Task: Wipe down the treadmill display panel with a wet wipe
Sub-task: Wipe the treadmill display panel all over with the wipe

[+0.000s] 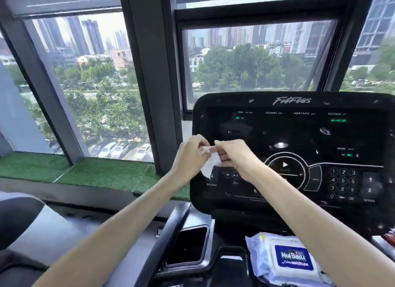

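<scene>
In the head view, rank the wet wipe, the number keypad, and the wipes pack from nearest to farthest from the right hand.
From the right hand:
1. Wet wipe: pinched between both hands, at its fingertips.
2. Number keypad: to its right on the display panel.
3. Wipes pack: well below, on the console tray.

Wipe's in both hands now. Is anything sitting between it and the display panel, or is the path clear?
Nothing visible blocks it. The wet wipe, pinched between the left hand and right hand, hangs just in front of the display panel. The wipe pack lies below, out of the way.
</scene>
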Tool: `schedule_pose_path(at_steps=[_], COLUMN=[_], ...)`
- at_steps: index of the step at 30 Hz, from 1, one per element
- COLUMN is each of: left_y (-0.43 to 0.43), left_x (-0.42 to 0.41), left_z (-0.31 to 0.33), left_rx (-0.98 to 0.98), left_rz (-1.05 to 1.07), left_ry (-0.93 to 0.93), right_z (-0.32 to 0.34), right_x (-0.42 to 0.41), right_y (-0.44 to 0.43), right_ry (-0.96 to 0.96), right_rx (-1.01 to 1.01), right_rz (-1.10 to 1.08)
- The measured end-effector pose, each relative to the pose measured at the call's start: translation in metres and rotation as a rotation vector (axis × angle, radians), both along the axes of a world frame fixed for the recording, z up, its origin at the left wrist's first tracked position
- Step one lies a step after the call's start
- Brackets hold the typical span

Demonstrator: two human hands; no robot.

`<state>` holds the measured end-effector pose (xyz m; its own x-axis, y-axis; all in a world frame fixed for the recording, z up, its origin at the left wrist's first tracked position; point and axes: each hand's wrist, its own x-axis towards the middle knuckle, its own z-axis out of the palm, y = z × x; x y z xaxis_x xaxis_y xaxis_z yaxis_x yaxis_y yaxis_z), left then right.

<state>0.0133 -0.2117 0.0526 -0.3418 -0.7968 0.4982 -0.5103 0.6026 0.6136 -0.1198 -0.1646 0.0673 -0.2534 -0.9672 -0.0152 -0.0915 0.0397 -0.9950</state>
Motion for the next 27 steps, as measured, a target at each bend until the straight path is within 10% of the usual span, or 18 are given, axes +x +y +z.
schedule_pose_path(at_steps=[9, 11, 14, 18, 23, 27], left_y=[-0.024, -0.041, -0.077, -0.100, -0.109, -0.122], left_x=[0.016, 0.021, 0.024, 0.010, 0.003, -0.001], left_z=[-0.026, -0.016, 0.012, 0.051, 0.011, 0.022], left_rx=[0.133, 0.253, 0.250, -0.322, -0.691, -0.689], left_rz=[-0.319, -0.268, -0.074, 0.069, -0.096, -0.112], left_ry=[0.211, 0.309, 0.501, 0.307, -0.246, -0.228], right_z=[0.005, 0.002, -0.003, -0.018, -0.026, -0.028], right_x=[0.017, 0.016, 0.009, 0.005, -0.001, -0.004], right_y=[-0.011, -0.014, -0.021, -0.041, -0.049, -0.050], right_ry=[-0.218, 0.007, 0.833, 1.521, 1.797, 1.838], right_rx=[-0.077, -0.159, -0.324, -0.315, -0.233, -0.244], right_rz=[-0.182, -0.183, -0.276, -0.212, -0.206, -0.209])
